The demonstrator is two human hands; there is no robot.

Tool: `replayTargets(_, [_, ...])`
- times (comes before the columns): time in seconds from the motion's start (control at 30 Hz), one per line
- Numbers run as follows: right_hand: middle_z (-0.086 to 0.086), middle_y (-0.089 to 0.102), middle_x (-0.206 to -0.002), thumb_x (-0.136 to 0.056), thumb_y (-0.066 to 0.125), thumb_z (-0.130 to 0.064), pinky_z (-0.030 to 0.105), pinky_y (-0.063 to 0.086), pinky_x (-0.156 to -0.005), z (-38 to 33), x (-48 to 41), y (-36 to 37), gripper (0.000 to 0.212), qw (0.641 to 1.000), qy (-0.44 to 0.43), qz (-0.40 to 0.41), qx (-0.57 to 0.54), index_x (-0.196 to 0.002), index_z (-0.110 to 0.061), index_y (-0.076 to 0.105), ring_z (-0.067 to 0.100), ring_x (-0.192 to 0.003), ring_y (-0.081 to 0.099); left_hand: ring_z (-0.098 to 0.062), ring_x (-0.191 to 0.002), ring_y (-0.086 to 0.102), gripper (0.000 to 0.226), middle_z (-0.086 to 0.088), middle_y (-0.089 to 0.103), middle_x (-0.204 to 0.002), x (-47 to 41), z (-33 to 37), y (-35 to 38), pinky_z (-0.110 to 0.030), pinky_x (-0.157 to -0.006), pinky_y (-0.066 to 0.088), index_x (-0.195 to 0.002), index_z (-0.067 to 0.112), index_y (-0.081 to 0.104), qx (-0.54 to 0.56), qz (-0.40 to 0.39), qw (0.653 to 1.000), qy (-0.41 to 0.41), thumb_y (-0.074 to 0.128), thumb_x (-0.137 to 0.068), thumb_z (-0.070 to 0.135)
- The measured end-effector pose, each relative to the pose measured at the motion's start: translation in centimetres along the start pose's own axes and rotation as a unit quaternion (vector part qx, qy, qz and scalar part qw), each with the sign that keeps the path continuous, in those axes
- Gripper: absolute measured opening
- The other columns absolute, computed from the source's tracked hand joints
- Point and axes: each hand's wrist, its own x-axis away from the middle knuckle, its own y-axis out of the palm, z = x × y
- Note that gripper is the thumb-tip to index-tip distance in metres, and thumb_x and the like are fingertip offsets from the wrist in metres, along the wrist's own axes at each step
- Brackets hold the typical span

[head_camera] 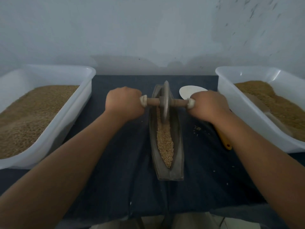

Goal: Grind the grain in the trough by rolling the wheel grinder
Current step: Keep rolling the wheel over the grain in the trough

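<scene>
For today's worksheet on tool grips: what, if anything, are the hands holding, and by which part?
Both hold the wheel grinder by its wooden axle: the left hand grips the left end, the right hand the right end.

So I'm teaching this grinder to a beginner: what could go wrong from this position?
1. The wheel sits near the far end of the trough; pushing further could ride it out over the tip.
2. Grain is heaped toward the near end; a fast return roll may throw more onto the cloth, where some spilled grains lie.
</scene>
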Motion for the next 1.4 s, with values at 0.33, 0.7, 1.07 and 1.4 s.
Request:
replayTargets(0.33, [-0.028,0.065,-0.073,-0.064,0.045,-0.065,0.029,0.04,-0.048,1.1,7.3,-4.2,0.03,0.971,-0.079,-0.218,-0.052,-0.083,-0.049,0.062,0.005,-0.055,0.061,-0.02,-0.04,0.038,0.038,0.011,0.035,-0.053,10.6,-1.2,-0.5,-0.022,-0.05,0.023,-0.062,0.026,0.042,0.049,0.101,0.989,0.096,0.054,-0.09,0.048])
replayTargets(0.7, [-0.006,0.057,-0.067,-0.08,0.05,-0.041,0.03,0.037,-0.054,0.2,-0.1,-1.1,0.022,0.997,-0.008,-0.081,0.016,-0.068,-0.023,0.054,0.016,-0.063,0.054,-0.024,-0.059,0.055,0.038,0.007,0.047,-0.064,1.2,-0.2,0.6,-0.031,-0.057,0.04,-0.067,0.024,0.047,-0.019,0.005,1.0,0.001,0.055,-0.093,0.05])
replayTargets(1.07, [-0.006,0.062,-0.065,-0.079,0.06,-0.048,0.03,0.041,-0.051,0.4,1.4,-2.0,0.026,0.989,-0.032,-0.145,0.02,-0.065,-0.027,0.062,0.013,-0.061,0.059,-0.021,-0.051,0.05,0.041,0.008,0.05,-0.06,5.2,-0.7,0.7,-0.026,-0.052,0.03,-0.064,0.025,0.039,-0.01,0.049,0.998,0.027,0.049,-0.095,0.05])
replayTargets(1.4, [-0.005,0.065,-0.063,-0.071,0.061,-0.05,0.031,0.045,-0.053,1.3,3.2,-1.5,0.017,0.971,-0.029,-0.235,-0.035,-0.074,-0.035,0.067,0.009,-0.059,0.063,-0.018,-0.047,0.037,0.042,0.011,0.037,-0.057,5.7,-0.1,-0.7,-0.024,-0.05,0.022,-0.067,0.025,0.04,-0.033,0.066,0.995,0.066,0.043,-0.097,0.054])
